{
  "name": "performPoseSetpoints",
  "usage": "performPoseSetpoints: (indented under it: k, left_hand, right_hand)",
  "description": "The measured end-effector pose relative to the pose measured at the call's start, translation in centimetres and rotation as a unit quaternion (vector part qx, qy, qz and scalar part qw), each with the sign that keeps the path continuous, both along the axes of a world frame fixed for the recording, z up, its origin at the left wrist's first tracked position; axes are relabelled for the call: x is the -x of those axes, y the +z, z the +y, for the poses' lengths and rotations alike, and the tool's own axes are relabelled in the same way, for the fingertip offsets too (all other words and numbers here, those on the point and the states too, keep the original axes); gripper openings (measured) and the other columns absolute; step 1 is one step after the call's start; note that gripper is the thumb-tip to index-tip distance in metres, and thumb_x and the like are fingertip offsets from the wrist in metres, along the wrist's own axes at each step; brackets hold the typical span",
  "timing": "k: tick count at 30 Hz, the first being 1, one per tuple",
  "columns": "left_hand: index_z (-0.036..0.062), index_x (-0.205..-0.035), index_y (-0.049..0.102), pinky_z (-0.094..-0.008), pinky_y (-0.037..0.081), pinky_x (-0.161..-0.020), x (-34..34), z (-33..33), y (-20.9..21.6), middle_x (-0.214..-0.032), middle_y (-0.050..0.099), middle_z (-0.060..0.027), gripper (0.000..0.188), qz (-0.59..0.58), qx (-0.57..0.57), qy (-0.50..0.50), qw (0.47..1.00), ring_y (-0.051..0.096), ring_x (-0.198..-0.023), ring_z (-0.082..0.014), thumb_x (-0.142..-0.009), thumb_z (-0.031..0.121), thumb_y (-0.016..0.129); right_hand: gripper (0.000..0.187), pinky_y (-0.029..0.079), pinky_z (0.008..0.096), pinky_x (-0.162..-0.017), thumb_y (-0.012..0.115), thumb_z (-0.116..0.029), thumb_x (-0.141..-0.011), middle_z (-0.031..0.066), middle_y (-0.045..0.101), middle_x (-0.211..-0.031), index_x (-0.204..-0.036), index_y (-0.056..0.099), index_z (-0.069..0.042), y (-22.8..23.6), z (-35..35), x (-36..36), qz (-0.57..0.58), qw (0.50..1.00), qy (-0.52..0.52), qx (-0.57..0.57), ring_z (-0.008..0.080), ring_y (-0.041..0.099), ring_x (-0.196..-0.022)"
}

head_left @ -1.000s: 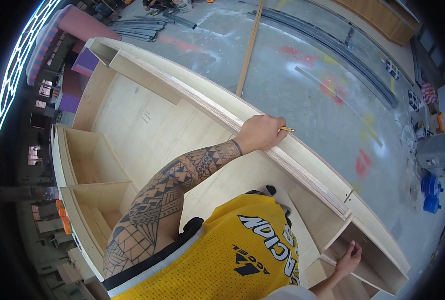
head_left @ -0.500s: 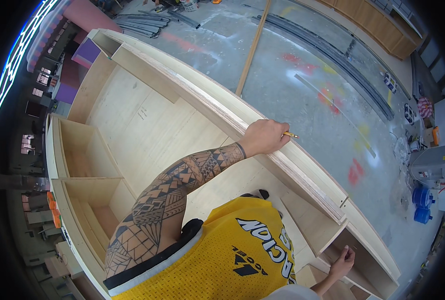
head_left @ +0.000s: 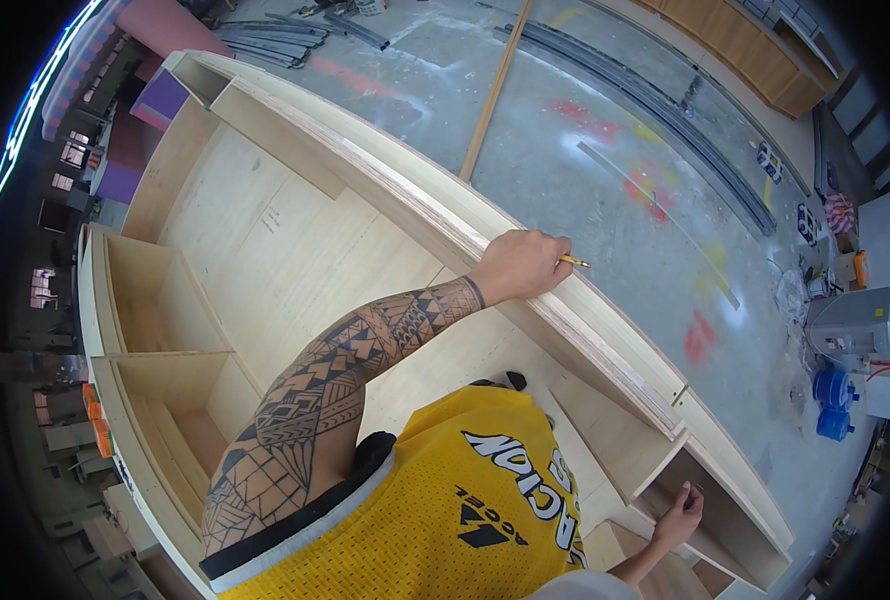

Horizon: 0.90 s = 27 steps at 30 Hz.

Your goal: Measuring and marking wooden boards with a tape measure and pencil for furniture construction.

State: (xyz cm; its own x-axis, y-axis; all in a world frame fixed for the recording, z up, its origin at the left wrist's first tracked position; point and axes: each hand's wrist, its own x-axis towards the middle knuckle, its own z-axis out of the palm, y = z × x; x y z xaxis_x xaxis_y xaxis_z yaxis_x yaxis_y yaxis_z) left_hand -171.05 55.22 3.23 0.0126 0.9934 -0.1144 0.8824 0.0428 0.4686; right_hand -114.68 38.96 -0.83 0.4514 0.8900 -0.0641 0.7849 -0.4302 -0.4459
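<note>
My left hand (head_left: 523, 266), at the end of a tattooed arm, lies closed over the raised plywood edge (head_left: 415, 215) of a large curved wooden counter. A yellow pencil (head_left: 574, 262) pokes out from its fingers beyond that edge. Lower right, my right hand (head_left: 679, 516) is held over an open compartment (head_left: 720, 505) at the counter's near end. Its fingertips are pinched together; whatever they may hold is too small to make out. A divider panel (head_left: 655, 465) stands just beside that hand.
I stand inside the counter, with open shelf boxes (head_left: 170, 385) on the left. A long wooden strip (head_left: 495, 95) and dark metal channels (head_left: 655, 105) lie on the paint-marked concrete floor. Blue water jugs (head_left: 833, 405) stand at the far right.
The whole view has shifted slightly, so the counter and floor sit a little more to the left and higher. Both hands keep nearly the same place on the counter.
</note>
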Motion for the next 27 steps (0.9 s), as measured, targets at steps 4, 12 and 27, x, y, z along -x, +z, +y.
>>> performPoseSetpoints:
  k: [4,12,27]
  left_hand:
    - [0.0079,-0.106,0.077,-0.0532,0.064,-0.077,0.1,0.0,0.4,-0.085,0.079,-0.0187,0.028,-0.007,0.000,0.002,1.000,0.079,-0.081,-0.0410,-0.103,0.033,0.063]
    - [0.0102,-0.106,0.077,-0.0527,0.064,-0.076,0.3,0.1,-0.6,-0.084,0.079,-0.0170,0.026,0.001,-0.011,-0.001,1.000,0.079,-0.081,-0.0392,-0.103,0.032,0.064]
    - [0.0100,-0.119,0.079,-0.0545,0.058,-0.080,-0.4,1.5,-3.3,-0.101,0.079,-0.0228,0.027,-0.033,-0.049,-0.010,0.998,0.076,-0.096,-0.0469,-0.107,0.030,0.066]
  right_hand:
    - [0.042,0.054,0.0400,-0.083,0.075,-0.041,-0.107,0.0111,0.076,-0.096,-0.110,0.077,0.001,-0.5,0.0,-0.3,0.007,1.000,0.002,-0.008,0.0227,0.068,-0.087]
    - [0.041,0.053,0.0373,-0.080,0.075,-0.040,-0.107,0.0086,0.074,-0.092,-0.110,0.077,0.001,-0.2,0.0,0.1,0.003,1.000,0.002,-0.009,0.0187,0.065,-0.084]
    - [0.020,0.057,0.0303,-0.087,0.079,-0.019,-0.107,0.0051,0.078,-0.101,-0.117,0.081,-0.002,0.5,-0.6,1.1,0.136,0.966,-0.054,-0.213,0.0121,0.068,-0.094]
